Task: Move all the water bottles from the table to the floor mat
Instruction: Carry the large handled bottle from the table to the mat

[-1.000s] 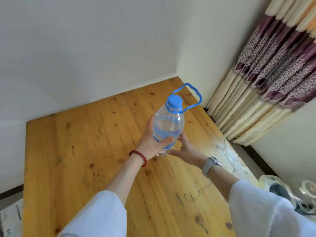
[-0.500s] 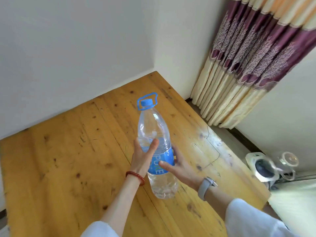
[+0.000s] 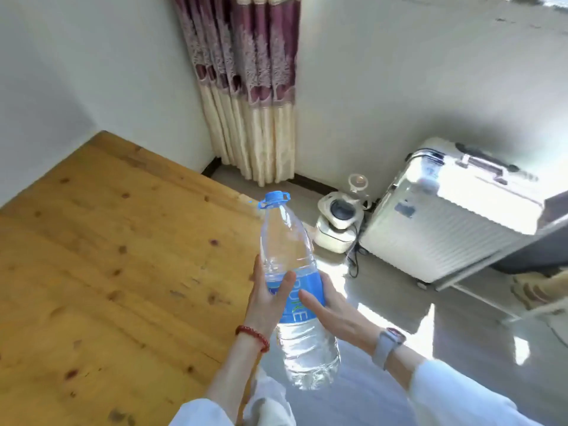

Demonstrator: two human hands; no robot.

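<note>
Beside table (image 3: 107, 272): both hands hold bottle (image 3: 292, 290) upright, cap up.

The water bottle (image 3: 295, 290) label's first letters sit behind the left hand (image 3: 270, 298) thumb — the suitcase (image 3: 455, 210) runs off the right edge.

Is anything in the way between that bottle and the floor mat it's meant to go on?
Can't tell: no mat shows in this view. The bottle is held by the left hand and right hand, past the table edge. The floor just below looks bare.
</note>
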